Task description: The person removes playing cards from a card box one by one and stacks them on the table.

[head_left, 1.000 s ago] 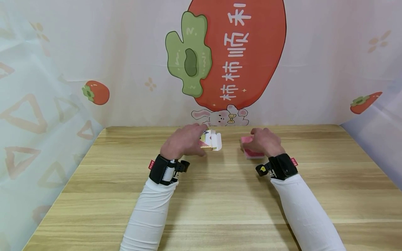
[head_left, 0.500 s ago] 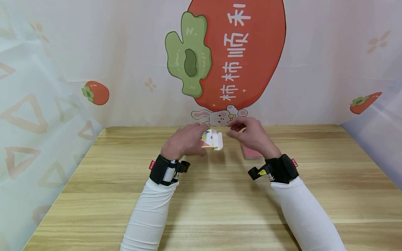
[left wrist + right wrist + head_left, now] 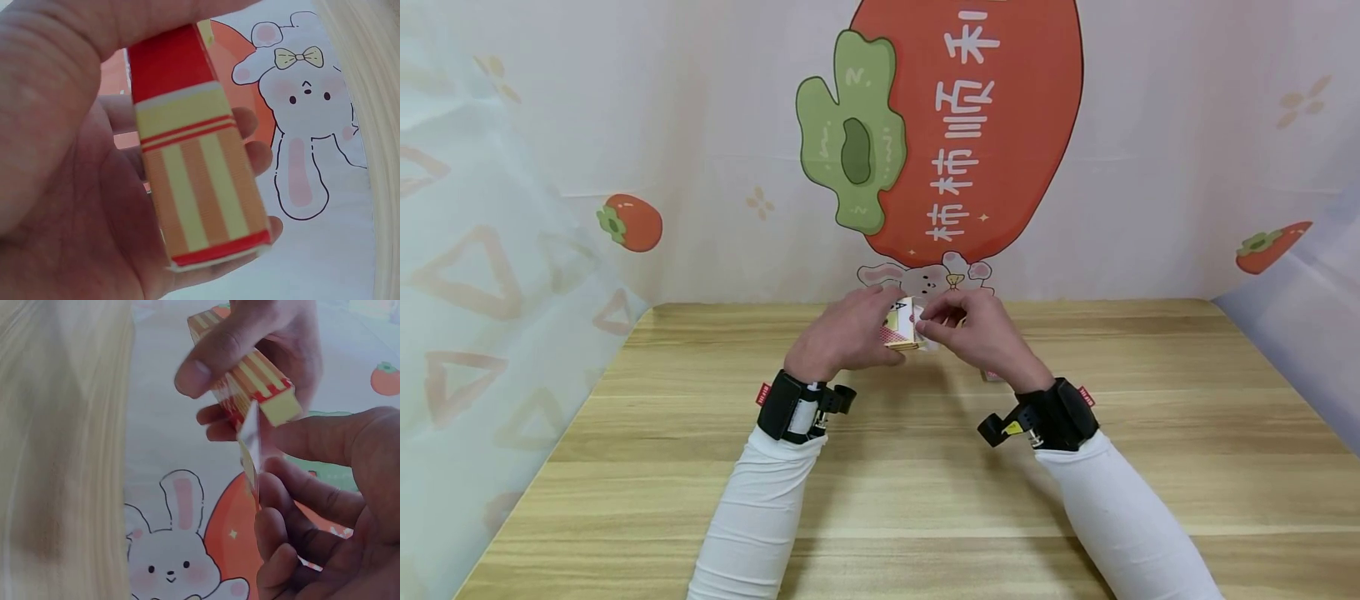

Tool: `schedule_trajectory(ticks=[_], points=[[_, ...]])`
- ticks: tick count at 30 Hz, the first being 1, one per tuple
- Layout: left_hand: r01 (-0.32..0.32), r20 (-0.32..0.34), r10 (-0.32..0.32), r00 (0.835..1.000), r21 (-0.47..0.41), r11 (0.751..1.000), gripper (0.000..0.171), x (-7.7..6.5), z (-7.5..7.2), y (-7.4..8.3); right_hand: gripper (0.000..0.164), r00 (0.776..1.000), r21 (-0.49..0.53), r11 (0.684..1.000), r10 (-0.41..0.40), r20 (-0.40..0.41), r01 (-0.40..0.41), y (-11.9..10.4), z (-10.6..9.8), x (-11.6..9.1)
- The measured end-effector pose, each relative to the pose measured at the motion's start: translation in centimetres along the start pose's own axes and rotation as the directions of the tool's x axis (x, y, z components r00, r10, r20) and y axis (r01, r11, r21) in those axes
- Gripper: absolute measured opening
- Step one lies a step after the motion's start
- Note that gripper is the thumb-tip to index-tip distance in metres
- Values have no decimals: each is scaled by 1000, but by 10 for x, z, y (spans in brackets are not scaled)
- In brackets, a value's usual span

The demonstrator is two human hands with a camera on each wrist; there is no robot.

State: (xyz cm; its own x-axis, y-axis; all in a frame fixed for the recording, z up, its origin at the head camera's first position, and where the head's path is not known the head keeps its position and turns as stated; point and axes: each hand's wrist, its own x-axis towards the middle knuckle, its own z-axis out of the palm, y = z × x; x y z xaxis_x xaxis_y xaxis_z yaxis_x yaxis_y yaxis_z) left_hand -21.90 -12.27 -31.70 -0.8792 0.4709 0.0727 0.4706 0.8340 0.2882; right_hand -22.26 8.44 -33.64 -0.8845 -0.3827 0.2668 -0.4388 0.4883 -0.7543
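My left hand (image 3: 844, 331) grips a playing card box (image 3: 898, 335), thumb on one side and fingers on the other. The box is red, yellow and white, with a letter A on its face. Its striped narrow side (image 3: 197, 181) fills the middle of the left wrist view. At the box's right end, my right hand (image 3: 981, 333) has its thumb and fingers pinched at the open end flap (image 3: 251, 440), which stands out from the box in the right wrist view. A red-backed deck of cards (image 3: 991, 376) lies on the table, mostly hidden under my right hand.
The wood-grain table (image 3: 880, 500) reaches back to a printed cloth (image 3: 722, 233) showing a large persimmon and a rabbit. Both hands are near the table's far edge. Each wrist wears a black camera strap (image 3: 793, 406).
My right hand has left the deck of cards and moved left to the box's flap. My left hand stays around the box, whose open end has tipped up slightly.
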Motion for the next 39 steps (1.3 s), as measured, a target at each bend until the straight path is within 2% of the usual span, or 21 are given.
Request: schedule_trajectory(ticks=[6, 14, 19, 25, 34, 39], points=[[-55, -22, 55, 998, -22, 998, 70, 1, 0, 2, 12, 997, 40, 996, 79, 8, -79, 3, 2, 1], [-103, -54, 104, 993, 12, 995, 74, 1, 1, 5, 15, 984, 58, 982, 178, 8, -179, 2, 2, 0], [-106, -74, 108, 991, 32, 994, 75, 1, 1, 8, 15, 983, 57, 981, 185, -18, -183, 2, 4, 0], [-91, -68, 93, 993, 23, 996, 77, 2, 2, 9, 14, 980, 70, 979, 192, -42, -189, 3, 4, 0], [-103, -72, 101, 992, -24, 994, 73, 1, 2, 4, 20, 966, 143, 956, 259, 8, -258, 0, -1, 0], [-88, -63, 85, 994, -45, 995, 73, 0, 1, 0, 24, 957, 187, 940, 288, 20, -287, 1, -3, 0]])
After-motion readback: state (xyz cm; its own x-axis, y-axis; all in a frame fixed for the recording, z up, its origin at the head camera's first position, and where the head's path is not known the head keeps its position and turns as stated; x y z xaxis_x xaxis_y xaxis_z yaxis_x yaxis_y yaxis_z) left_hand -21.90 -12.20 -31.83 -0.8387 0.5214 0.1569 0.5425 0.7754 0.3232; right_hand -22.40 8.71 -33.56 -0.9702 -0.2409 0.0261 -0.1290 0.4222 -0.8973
